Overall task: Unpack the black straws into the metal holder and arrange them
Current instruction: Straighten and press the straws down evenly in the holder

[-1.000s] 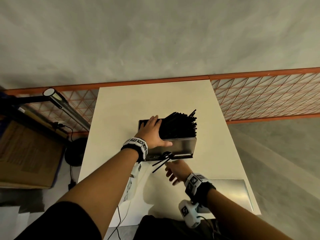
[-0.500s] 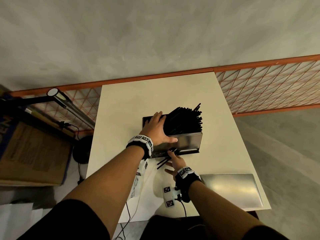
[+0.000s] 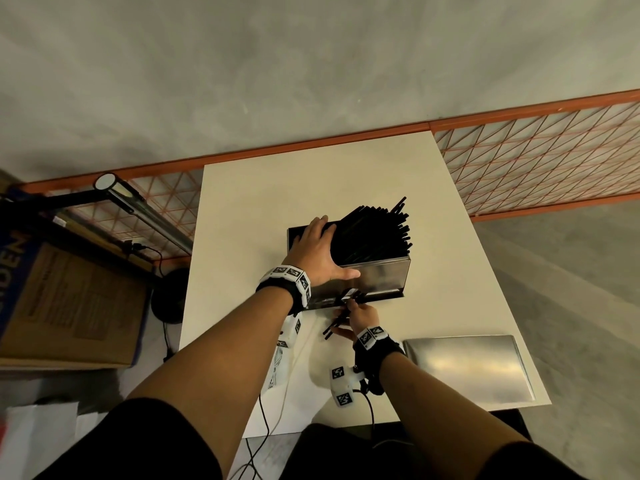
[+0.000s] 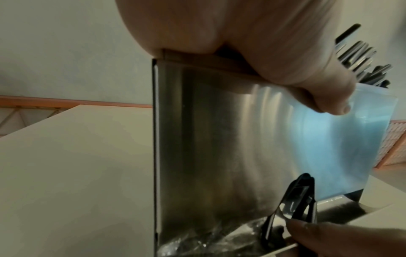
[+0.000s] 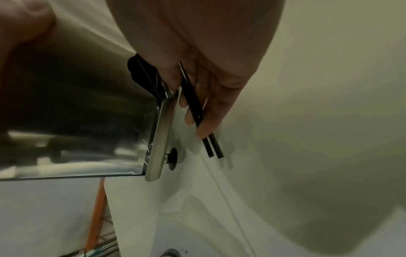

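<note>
Since a second ago the right hand (image 3: pixel 358 315) has gone from hanging open below the holder to closing on the loose black straws (image 3: pixel 337 322) at its foot, while the left hand (image 3: pixel 317 252) has stayed where it was. In the head view, at the middle of the frame, the metal holder (image 3: pixel 381 277) stands on the white counter (image 3: pixel 263 209), and a thick bunch of black straws (image 3: pixel 375 233) leans out of its open top toward the upper right. The left hand lies over the holder's left top corner, fingers stretched across the rim and against the bunch, thumb (image 4: pixel 318 97) pressed on the shiny front wall; the left wrist view shows the palm seated on the top edge. Just below the holder the right hand has its fingers (image 5: pixel 211 111) curled round a few straws, whose lower ends (image 5: pixel 215 149) stick out past the fingertips, as the right wrist view makes plain. The upper ends of those straws lie against the lip at the base of the holder's front, where something crinkled and clear also catches the light; what it is cannot be told. At the lower right of the head view a flat metal sheet (image 3: pixel 467 368) lies on the counter near the right forearm. Both wrists carry black bands with white marker tags, and cables hang off the near edge of the counter. At the far left stands a cardboard box (image 3: pixel 69 299), with an orange mesh rail (image 3: pixel 536 161) running behind the counter.
</note>
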Tool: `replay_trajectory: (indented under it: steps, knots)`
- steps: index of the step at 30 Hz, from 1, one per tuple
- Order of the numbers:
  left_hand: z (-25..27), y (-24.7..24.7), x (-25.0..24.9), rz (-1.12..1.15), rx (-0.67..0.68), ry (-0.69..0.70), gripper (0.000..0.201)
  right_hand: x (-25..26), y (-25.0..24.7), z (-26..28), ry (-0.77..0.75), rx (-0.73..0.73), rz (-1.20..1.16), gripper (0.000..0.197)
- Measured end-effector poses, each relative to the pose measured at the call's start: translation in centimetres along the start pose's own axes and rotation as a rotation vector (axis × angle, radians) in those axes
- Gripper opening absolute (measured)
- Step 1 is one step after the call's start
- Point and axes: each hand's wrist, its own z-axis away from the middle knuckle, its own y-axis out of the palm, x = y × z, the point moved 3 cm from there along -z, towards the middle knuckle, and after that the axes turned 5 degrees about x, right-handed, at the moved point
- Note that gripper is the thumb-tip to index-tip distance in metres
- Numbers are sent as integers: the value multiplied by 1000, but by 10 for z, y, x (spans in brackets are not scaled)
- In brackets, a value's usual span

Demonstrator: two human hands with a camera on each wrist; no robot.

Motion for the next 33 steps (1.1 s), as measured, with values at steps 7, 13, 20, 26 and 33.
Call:
replay_trajectory:
  steps: [7, 13, 20, 26, 33]
  knots:
    - [-1, 1, 0, -8, -5, 4, 128, -26, -1, 5, 80, 71, 85, 20]
    - [1, 4, 0, -6, -2, 2, 130, -21, 1, 10, 25, 52, -45, 10]
    - [7, 6, -3, -11, -26, 10, 127, 1, 6, 0, -31, -117, -73, 47]
    - [8, 7, -2, -6, -35, 16, 127, 3, 5, 1, -51, -241, -29, 54]
    - [9, 9, -3, -4, -39, 8, 127, -6, 1, -6, -59, -302, 185, 53]
